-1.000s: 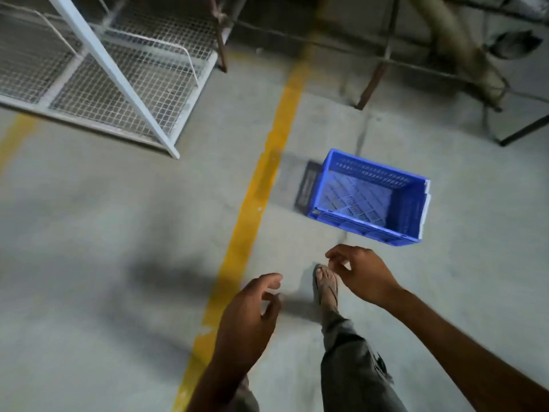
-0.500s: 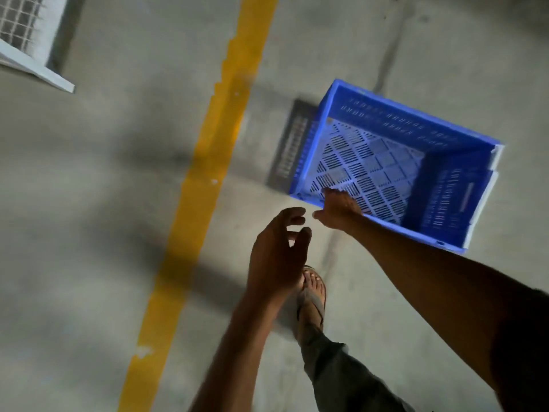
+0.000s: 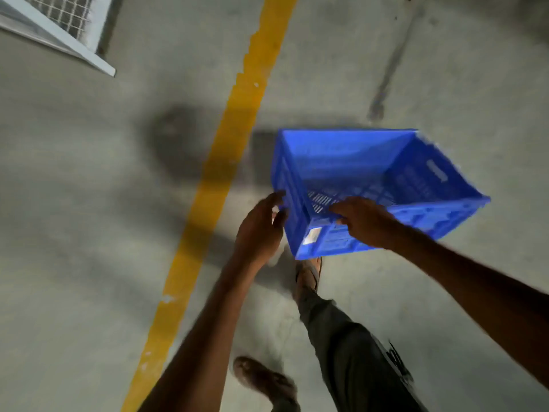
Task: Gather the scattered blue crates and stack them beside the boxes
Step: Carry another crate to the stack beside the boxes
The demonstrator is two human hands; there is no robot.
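Observation:
A blue slotted plastic crate (image 3: 398, 179) is tilted with its near corner raised off the concrete floor, its image blurred by motion. My right hand (image 3: 364, 221) grips the crate's near long rim, fingers hooked over the edge. My left hand (image 3: 261, 230) sits against the crate's left short wall near the corner, fingers spread and touching it. A small white label shows on the crate's near wall.
A yellow painted line (image 3: 225, 162) runs diagonally across the floor left of the crate. A white metal frame with wire mesh (image 3: 56, 28) lies at the top left. My legs and sandalled feet (image 3: 309, 272) are below the crate.
My right hand closed on the crate's near rim and lifted that side, turning the crate. My left hand moved up to the crate's left wall. The crate now sits closer.

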